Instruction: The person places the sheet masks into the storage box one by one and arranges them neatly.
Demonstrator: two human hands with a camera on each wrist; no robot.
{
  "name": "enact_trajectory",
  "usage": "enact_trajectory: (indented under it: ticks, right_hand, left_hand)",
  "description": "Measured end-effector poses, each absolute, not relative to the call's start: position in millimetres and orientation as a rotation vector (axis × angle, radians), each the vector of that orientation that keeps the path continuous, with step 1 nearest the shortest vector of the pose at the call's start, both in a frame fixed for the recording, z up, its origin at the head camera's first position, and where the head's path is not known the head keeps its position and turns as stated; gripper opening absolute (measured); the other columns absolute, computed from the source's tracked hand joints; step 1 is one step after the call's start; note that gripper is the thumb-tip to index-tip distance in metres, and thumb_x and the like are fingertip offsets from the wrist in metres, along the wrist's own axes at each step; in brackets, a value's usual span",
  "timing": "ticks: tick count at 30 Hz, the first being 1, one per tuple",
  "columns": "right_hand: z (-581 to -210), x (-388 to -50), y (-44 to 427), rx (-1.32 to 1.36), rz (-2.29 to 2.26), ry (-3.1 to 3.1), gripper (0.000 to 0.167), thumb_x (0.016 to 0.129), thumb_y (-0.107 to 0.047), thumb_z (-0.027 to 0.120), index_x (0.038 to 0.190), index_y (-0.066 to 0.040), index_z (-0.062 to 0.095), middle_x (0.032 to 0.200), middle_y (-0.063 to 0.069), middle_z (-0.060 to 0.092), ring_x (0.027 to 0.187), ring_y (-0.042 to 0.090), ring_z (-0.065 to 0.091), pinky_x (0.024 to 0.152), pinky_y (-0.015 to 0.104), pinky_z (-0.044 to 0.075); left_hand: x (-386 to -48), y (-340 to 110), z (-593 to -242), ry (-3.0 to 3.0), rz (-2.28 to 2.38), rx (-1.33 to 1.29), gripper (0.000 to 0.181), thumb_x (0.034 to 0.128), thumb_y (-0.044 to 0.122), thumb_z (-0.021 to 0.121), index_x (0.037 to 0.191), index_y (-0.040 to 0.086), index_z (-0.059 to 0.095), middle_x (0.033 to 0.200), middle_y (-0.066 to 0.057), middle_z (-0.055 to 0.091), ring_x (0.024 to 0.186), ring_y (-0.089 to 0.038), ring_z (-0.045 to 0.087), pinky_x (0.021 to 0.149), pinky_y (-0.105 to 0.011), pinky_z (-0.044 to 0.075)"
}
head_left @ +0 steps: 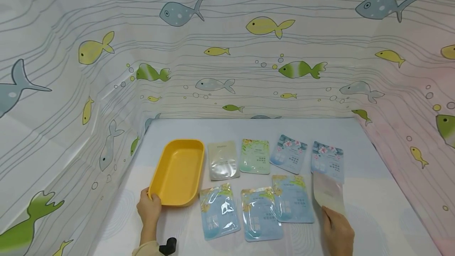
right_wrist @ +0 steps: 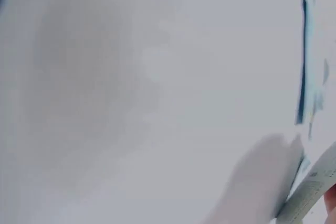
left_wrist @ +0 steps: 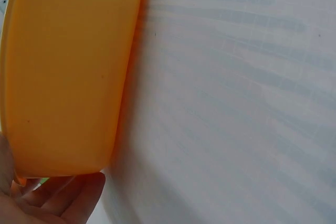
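At the left of the head view is a yellow plastic tray (head_left: 179,173) with nothing in it. My left hand (head_left: 149,207) grips its near left corner, thumb over the rim; the left wrist view shows the tray's outer wall (left_wrist: 68,77) and fingers (left_wrist: 84,195) under its end. On the right, my right hand (head_left: 337,230) pinches a pale sachet (head_left: 328,192) by its near edge, held over the lower part of a flowered blue sachet (head_left: 327,157). The right wrist view catches only an edge of the held sachet (right_wrist: 310,192) and a bit of finger.
More flat sachets lie between the hands: a beige one (head_left: 224,160), a green one (head_left: 254,156), a flowered blue one (head_left: 288,154) and light blue ones (head_left: 220,211), two of them overlapping. Fish-patterned curtain (head_left: 213,62) surrounds the white table (head_left: 369,192) at back and sides.
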State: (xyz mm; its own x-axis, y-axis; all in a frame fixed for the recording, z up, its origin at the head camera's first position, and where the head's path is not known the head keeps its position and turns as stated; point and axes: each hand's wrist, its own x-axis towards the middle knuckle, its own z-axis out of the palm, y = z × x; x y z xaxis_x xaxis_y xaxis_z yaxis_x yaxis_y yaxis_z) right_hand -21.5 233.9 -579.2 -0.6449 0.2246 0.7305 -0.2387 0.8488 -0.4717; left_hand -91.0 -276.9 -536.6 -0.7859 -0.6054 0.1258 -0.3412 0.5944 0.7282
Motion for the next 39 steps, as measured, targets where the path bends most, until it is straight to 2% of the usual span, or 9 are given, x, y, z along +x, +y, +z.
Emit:
enact_trajectory:
  ticks: [1,2,4,6,9,10,17,23,39]
  right_hand:
    - [-576,-23,235,0.006,0.712,-2.143,0.007,0.075,0.011,0.068,0.082,0.01,0.069,0.078,0.023,0.068,0.072,0.026,0.064,0.089,0.0,0.03]
    - [-573,-24,235,-0.003,0.725,-2.122,0.005,0.075,0.012,0.068,0.08,0.011,0.069,0.077,0.023,0.068,0.071,0.026,0.064,0.088,0.001,0.03]
    - [-566,-26,235,-0.045,0.772,-2.108,0.01,0.07,0.016,0.069,0.079,0.012,0.068,0.076,0.024,0.067,0.078,0.001,0.063,0.085,0.0,0.031]
    - [-556,-28,235,-0.086,0.827,-2.085,0.011,0.068,0.019,0.069,0.078,0.013,0.068,0.075,0.026,0.066,0.083,-0.019,0.052,0.08,0.0,0.035]
    - [-542,-32,236,-0.139,0.891,-2.066,0.012,0.069,0.021,0.068,0.079,0.015,0.066,0.075,0.029,0.065,0.089,-0.029,0.04,0.073,-0.002,0.036]
    - [-537,-33,237,-0.156,0.899,-2.058,0.016,0.066,0.024,0.068,0.079,0.015,0.066,0.075,0.029,0.065,0.087,-0.029,0.04,0.072,-0.002,0.036]
    - [-512,-44,244,-0.226,0.943,-2.015,0.007,0.073,0.017,0.066,0.081,0.017,0.065,0.079,0.031,0.065,0.082,-0.026,0.049,0.071,-0.002,0.037]
    - [-496,-52,243,-0.241,0.982,-1.99,0.009,0.074,0.016,0.067,0.082,0.019,0.064,0.082,0.033,0.063,0.084,-0.028,0.046,0.07,-0.001,0.037]
    - [-497,-63,229,-0.083,0.94,-1.972,0.015,0.067,0.023,0.066,0.08,0.016,0.067,0.076,0.031,0.064,0.088,-0.027,0.044,0.073,-0.001,0.037]
  left_hand:
    - [-91,-277,-537,-2.463,-1.013,0.762,0.035,0.0879,0.003,0.038,0.116,-0.016,0.048,0.106,-0.039,0.055,0.093,-0.055,0.053,0.078,-0.06,0.04]
    - [-91,-277,-536,-2.462,-1.012,0.761,0.035,0.0877,0.003,0.038,0.116,-0.016,0.048,0.106,-0.039,0.055,0.092,-0.055,0.053,0.078,-0.06,0.04]
    - [-90,-276,-536,-2.464,-1.012,0.764,0.035,0.0876,0.003,0.038,0.116,-0.016,0.048,0.106,-0.039,0.056,0.092,-0.056,0.053,0.077,-0.06,0.04]
    - [-90,-276,-536,-2.467,-1.016,0.771,0.035,0.0876,0.004,0.038,0.116,-0.015,0.048,0.106,-0.039,0.055,0.093,-0.056,0.053,0.078,-0.06,0.04]
    - [-89,-277,-535,-2.47,-1.024,0.78,0.036,0.088,0.004,0.038,0.117,-0.015,0.047,0.107,-0.039,0.055,0.093,-0.055,0.053,0.078,-0.06,0.04]
    - [-89,-277,-535,-2.47,-1.025,0.779,0.036,0.0881,0.004,0.038,0.117,-0.015,0.047,0.107,-0.039,0.055,0.093,-0.055,0.053,0.078,-0.06,0.04]
    - [-89,-278,-536,-2.472,-1.036,0.782,0.036,0.0882,0.004,0.037,0.117,-0.015,0.047,0.108,-0.039,0.055,0.095,-0.056,0.052,0.079,-0.06,0.039]
    - [-90,-278,-539,-2.474,-1.035,0.784,0.036,0.0881,0.004,0.037,0.117,-0.015,0.047,0.107,-0.039,0.055,0.094,-0.056,0.052,0.079,-0.06,0.039]
    - [-92,-278,-541,-2.445,-1.012,0.764,0.035,0.0873,0.004,0.038,0.115,-0.014,0.049,0.104,-0.04,0.056,0.09,-0.056,0.054,0.075,-0.06,0.04]
